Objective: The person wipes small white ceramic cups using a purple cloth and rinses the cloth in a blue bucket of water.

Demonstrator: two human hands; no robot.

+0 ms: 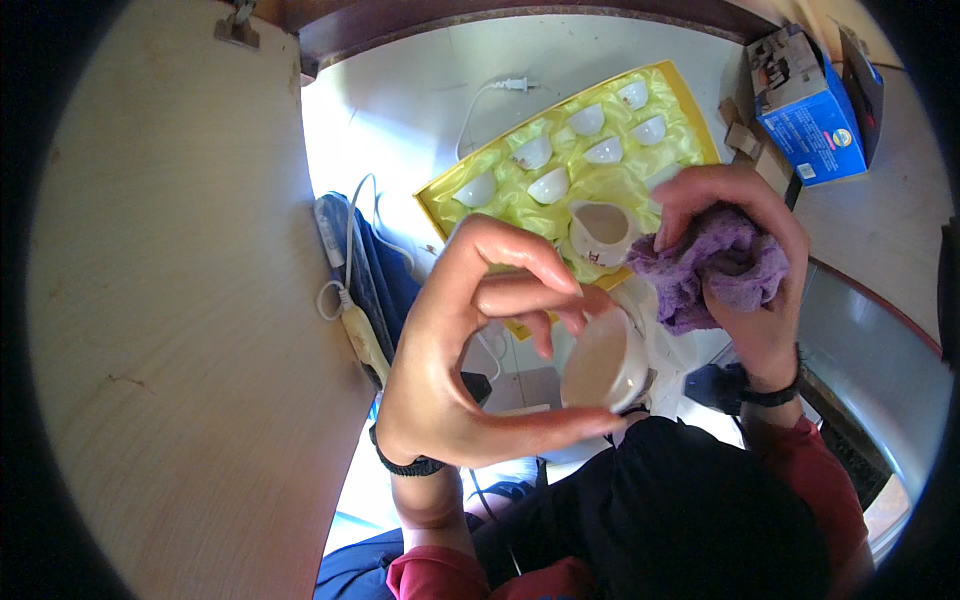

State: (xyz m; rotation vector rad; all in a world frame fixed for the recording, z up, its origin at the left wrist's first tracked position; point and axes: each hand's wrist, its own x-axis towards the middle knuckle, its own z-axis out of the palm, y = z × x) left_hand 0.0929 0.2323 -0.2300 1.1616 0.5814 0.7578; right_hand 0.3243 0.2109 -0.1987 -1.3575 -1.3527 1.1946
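Observation:
My left hand (480, 352) grips a small white cup (607, 360) between thumb and fingers, its mouth tilted so that the inside shows. A crumpled purple cloth (712, 270) is bunched in my right hand (757, 225), up and to the right of the cup. Beyond both hands lies a yellow box (705, 135) lined with shiny yellow-green satin (517, 214). Several white cups (550, 186) sit on their sides in its hollows. A white pitcher (600, 229) with reddish marks rests in the lining near my right hand, which partly covers the box's right end.
A light wooden door panel (187, 300) fills the left side. Beside it are a white power strip (364, 337) and a dark blue bag (390, 277). A white plug (514, 85) lies on the tiled floor behind the box. A blue printed carton (814, 131) stands at the upper right.

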